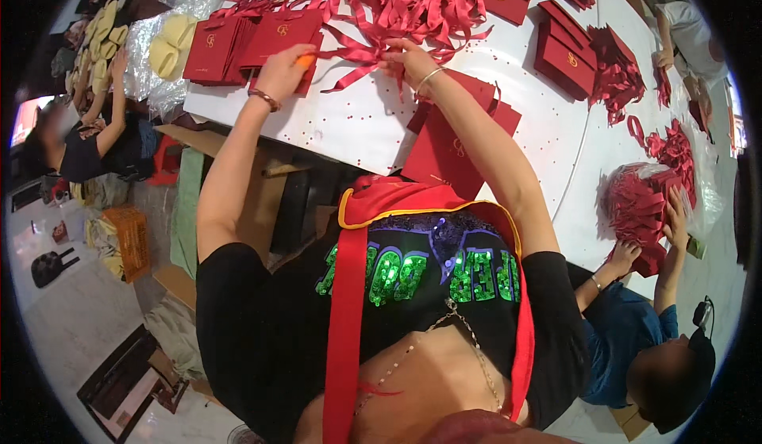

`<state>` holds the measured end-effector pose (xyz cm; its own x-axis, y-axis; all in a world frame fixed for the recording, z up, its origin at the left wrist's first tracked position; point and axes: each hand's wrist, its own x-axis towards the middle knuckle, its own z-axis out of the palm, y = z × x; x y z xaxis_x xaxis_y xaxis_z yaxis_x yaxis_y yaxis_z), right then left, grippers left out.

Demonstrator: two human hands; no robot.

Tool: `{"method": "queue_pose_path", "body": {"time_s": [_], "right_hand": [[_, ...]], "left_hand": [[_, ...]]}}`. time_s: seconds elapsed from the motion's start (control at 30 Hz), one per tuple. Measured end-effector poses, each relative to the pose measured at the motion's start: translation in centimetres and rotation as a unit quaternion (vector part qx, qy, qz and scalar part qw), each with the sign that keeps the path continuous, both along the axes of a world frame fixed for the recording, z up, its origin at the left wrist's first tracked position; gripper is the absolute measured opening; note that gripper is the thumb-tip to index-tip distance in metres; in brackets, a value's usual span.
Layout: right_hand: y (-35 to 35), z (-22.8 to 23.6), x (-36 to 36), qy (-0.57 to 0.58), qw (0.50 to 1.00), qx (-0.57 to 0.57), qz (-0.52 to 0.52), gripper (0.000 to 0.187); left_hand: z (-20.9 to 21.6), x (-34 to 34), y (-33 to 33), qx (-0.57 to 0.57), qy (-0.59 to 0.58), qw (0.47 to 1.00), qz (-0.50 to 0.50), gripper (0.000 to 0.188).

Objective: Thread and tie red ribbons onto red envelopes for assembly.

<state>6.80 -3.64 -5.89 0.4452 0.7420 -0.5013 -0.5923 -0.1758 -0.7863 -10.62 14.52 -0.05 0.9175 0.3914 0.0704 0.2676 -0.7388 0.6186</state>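
My left hand (284, 73) is closed at the left end of a red satin ribbon (353, 53), over a stack of red paper gift bags (279, 38). A small orange piece (304, 61) shows at its fingertips; I cannot tell what it is. The ribbon stretches across to my right hand (409, 61), whose fingers pinch it. Loose ribbon ends hang below. Just beyond both hands lies a big tangled heap of red ribbons (413, 3). More red bags (452, 146) lie under my right forearm, at the near table edge.
The white table (349, 130) is sprinkled with tiny red bits. At right lie a red bag stack (565, 51) and ribbon bundles (615, 71). A co-worker's hands (675, 218) hold a wrapped red bundle (639, 198). Cream-coloured pieces (169, 47) on clear plastic lie at left, near another person.
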Motion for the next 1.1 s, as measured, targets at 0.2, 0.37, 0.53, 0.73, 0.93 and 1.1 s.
{"method": "queue_pose_path", "body": {"time_s": [0.2,0.37,0.53,0.73,0.93,1.1], "right_hand": [[-2.5,1.8,-3.9,-0.638,0.762,-0.084,-0.067,0.047],[-6.7,7.9,-6.5,0.102,0.991,0.08,-0.007,0.066],[-9.1,6.4,-6.4,0.058,0.982,0.123,-0.129,0.036],[-11.6,7.3,-8.9,-0.494,0.846,0.161,-0.119,0.018],[-11.7,8.0,-9.9,-0.491,0.852,0.147,-0.103,0.015],[-11.4,6.5,-11.5,-0.403,0.898,0.168,0.055,0.014]], "left_hand": [[5.9,1.4,-4.9,-0.344,0.015,0.939,-0.03,0.028],[4.7,1.5,-10.7,-0.166,0.048,0.962,-0.213,0.034],[5.1,0.9,-14.5,-0.118,0.058,0.941,-0.312,0.042],[1.1,0.2,-13.3,-0.461,0.143,0.831,-0.275,0.027],[-0.5,0.5,-14.6,-0.766,-0.004,0.637,-0.08,0.043],[-0.1,1.5,-13.6,-0.824,-0.035,0.565,-0.021,0.038]]}}
